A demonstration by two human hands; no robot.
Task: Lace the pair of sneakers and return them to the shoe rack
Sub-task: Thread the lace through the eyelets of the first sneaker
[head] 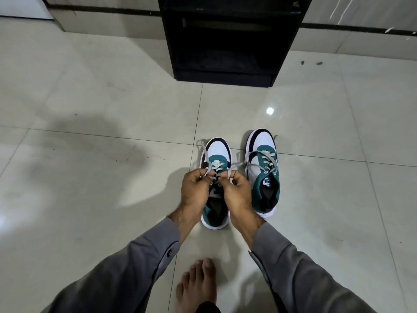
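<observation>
— Where are the sneakers, and what can't you make out?

— Both stand on the tiled floor [90, 105], toes pointing far. The left sneaker [216, 154] is partly covered: the left hand [195, 188] and right hand [237, 195] sit over its upper eyelets and tongue, so how the lacing runs there is hidden. Each hand pinches a length of the grey lace [206, 158] between curled fingers and thumb; one strand loops out to the far left, another trails right toward the right sneaker [262, 168].

— And that one?

— Just beside the first, on its right, a little farther off, laced through its eyelets. The small label on its tongue is too blurred to read.

— What's around them?

— A black shoe rack [230, 41] stands well beyond the toes, its top cut off by the frame, its shelves too dark to see into. Grey sleeves [140, 263] come in from the near edge, and a bare foot [198, 288] rests between them, heel cut off.
</observation>
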